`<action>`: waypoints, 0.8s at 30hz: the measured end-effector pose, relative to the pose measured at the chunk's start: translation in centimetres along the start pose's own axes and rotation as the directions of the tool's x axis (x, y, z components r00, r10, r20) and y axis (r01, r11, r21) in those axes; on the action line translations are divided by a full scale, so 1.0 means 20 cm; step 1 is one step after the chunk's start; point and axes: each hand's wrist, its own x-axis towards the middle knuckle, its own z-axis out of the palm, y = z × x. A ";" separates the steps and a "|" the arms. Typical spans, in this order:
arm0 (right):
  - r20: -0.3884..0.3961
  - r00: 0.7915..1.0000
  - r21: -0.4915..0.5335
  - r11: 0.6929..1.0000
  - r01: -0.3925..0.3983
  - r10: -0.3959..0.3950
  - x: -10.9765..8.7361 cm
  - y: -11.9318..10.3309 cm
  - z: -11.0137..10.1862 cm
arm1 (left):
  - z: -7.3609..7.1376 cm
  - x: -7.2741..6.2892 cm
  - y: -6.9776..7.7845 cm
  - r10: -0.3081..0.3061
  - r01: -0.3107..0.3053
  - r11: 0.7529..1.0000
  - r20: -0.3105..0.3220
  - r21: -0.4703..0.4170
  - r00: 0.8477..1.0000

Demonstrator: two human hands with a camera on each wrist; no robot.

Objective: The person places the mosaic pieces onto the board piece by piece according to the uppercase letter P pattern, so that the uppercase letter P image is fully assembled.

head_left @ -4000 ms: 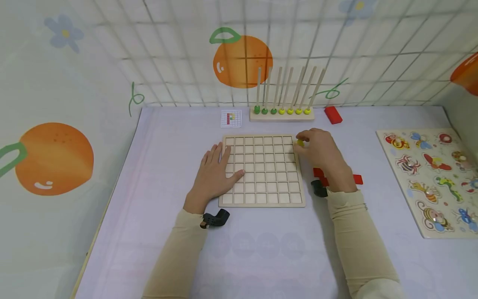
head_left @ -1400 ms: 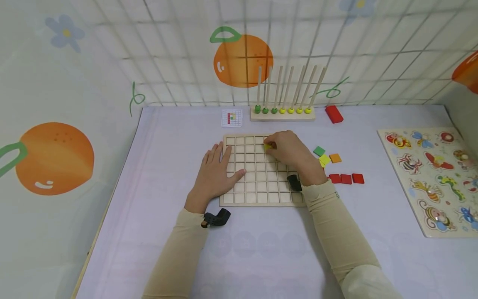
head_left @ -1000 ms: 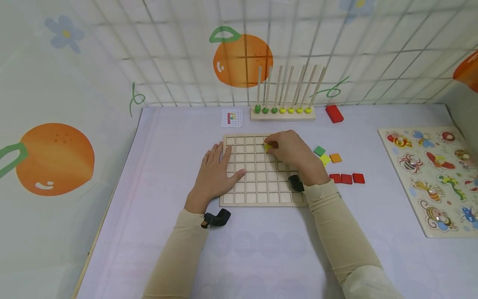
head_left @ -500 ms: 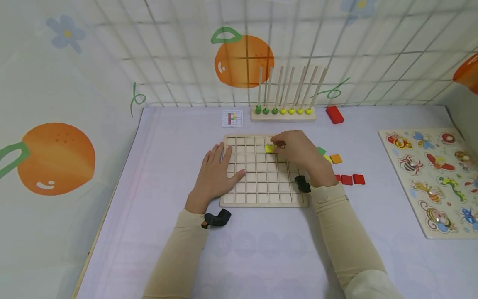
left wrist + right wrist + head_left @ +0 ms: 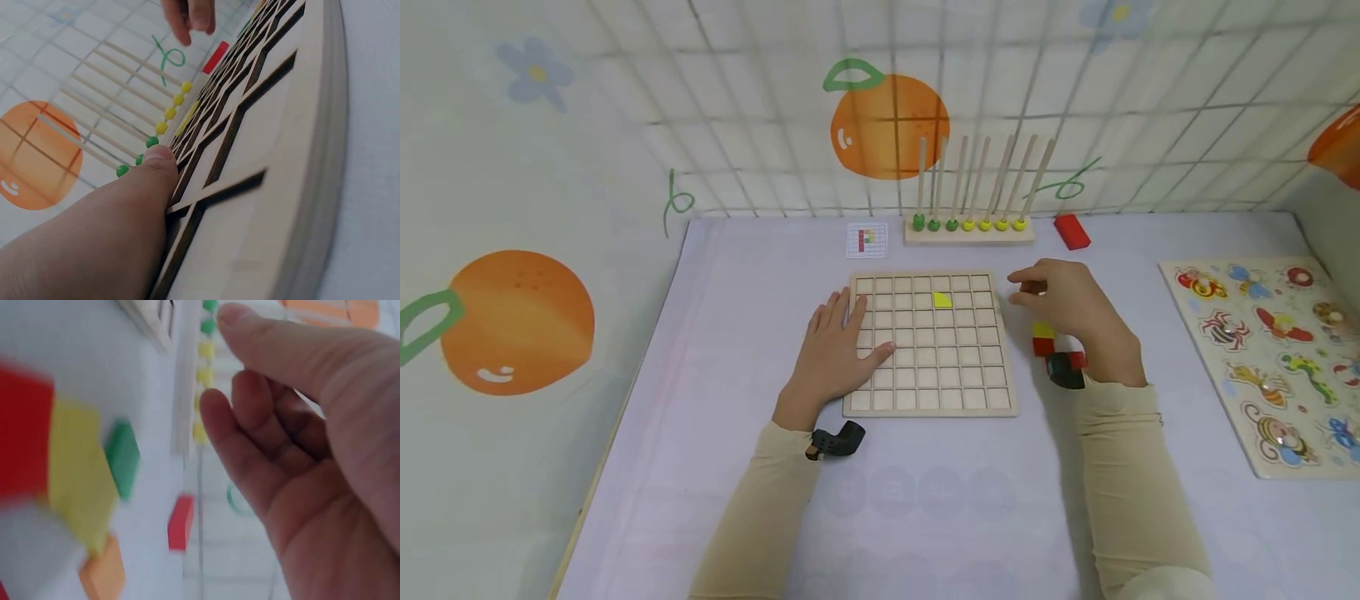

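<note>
A light wooden grid board (image 5: 927, 357) lies flat on the table. My left hand (image 5: 835, 354) rests over its left edge with fingers stretched out, the thumb (image 5: 134, 206) lying on the grid. One yellow square tile (image 5: 942, 300) sits in an upper cell, slightly askew or not fully covering it. Off the board's right edge hovers my right hand (image 5: 1067, 302), fingers loosely bent and holding nothing. Below that hand are loose tiles: yellow (image 5: 81, 465), red (image 5: 22, 431), green (image 5: 123, 459) and orange (image 5: 103, 572). The hand and wrist partly hide them in the head view.
Behind the board stand a peg rack (image 5: 967, 237) with green and yellow beads and a small card (image 5: 867, 241) printed with a coloured grid pattern. A red block (image 5: 1072, 232) lies right of the rack. An insect puzzle board (image 5: 1255, 350) occupies the far right.
My right hand brought a yellow tile from the right onto the board, let it go in an upper cell, then moved back right over the loose tiles. The left hand stayed put.
</note>
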 end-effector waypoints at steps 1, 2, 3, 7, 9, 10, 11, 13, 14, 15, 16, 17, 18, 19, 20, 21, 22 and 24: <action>0.002 1.000 0.010 1.000 -0.025 0.025 -0.01 0.02 -0.02 | 0.00 0.00 0.00 -0.001 0.001 1.000 0.001 0.001 1.000; 0.006 0.999 0.019 0.999 -0.050 0.050 -0.02 0.05 -0.03 | 0.01 0.00 0.00 -0.003 0.003 1.000 0.001 0.005 1.000; 0.012 0.997 0.022 0.997 -0.078 0.078 -0.03 0.07 -0.05 | 0.01 0.00 0.00 -0.006 0.006 1.000 0.001 0.010 1.000; 0.041 0.982 0.039 0.982 -0.184 0.182 -0.07 0.19 -0.09 | 0.02 0.00 -0.01 -0.010 0.010 1.000 -0.005 0.016 1.000; 0.045 0.976 0.031 0.976 -0.214 0.213 -0.09 0.25 -0.11 | 0.02 0.00 -0.01 -0.007 0.007 1.000 -0.008 0.013 1.000; 0.045 0.974 0.025 0.974 -0.224 0.222 -0.10 0.28 -0.12 | 0.02 0.00 -0.01 -0.006 0.006 1.000 -0.010 0.011 1.000; 0.046 0.972 0.021 0.973 -0.232 0.231 -0.11 0.30 -0.13 | 0.02 0.01 -0.01 -0.004 0.004 1.000 -0.011 0.008 1.000; 0.061 0.968 0.023 0.969 -0.246 0.245 -0.13 0.35 -0.14 | 0.02 0.01 -0.01 -0.004 0.004 1.000 -0.010 0.010 1.000; 0.067 0.966 0.022 0.968 -0.251 0.249 -0.14 0.37 -0.14 | 0.02 0.01 -0.01 -0.003 0.003 1.000 -0.009 0.011 1.000; 0.079 0.964 0.023 0.966 -0.256 0.253 -0.15 0.39 -0.15 | 0.02 0.01 0.00 -0.003 0.003 1.000 -0.008 0.012 1.000; 0.088 0.963 0.024 0.966 -0.257 0.254 -0.15 0.40 -0.15 | 0.02 0.01 0.00 -0.003 0.004 1.000 -0.007 0.014 1.000; 0.098 0.962 0.029 0.966 -0.258 0.254 -0.16 0.42 -0.15 | 0.02 0.01 0.00 -0.004 0.004 1.000 -0.006 0.015 1.000; 0.106 0.962 0.030 0.966 -0.258 0.253 -0.16 0.43 -0.15 | 0.02 0.01 0.00 -0.007 0.007 1.000 -0.005 0.018 1.000; 0.109 0.963 0.028 0.967 -0.252 0.248 -0.16 0.44 -0.15 | 0.02 0.01 0.00 -0.007 0.007 1.000 -0.005 0.018 1.000; 0.113 0.962 0.029 0.967 -0.255 0.250 -0.16 0.45 -0.15 | 0.02 0.01 0.00 -0.009 0.009 1.000 -0.004 0.016 1.000; 0.121 0.960 0.033 0.966 -0.257 0.252 -0.16 0.45 -0.14 | 0.02 0.01 0.00 -0.011 0.011 1.000 -0.004 0.016 1.000; 0.127 0.959 0.035 0.965 -0.261 0.255 -0.16 0.46 -0.14 | 0.01 0.01 0.00 -0.012 0.012 1.000 -0.004 0.014 1.000; 0.139 0.953 0.037 0.961 -0.276 0.268 -0.15 0.47 -0.13 | 0.01 0.01 0.00 -0.012 0.013 1.000 -0.003 0.011 1.000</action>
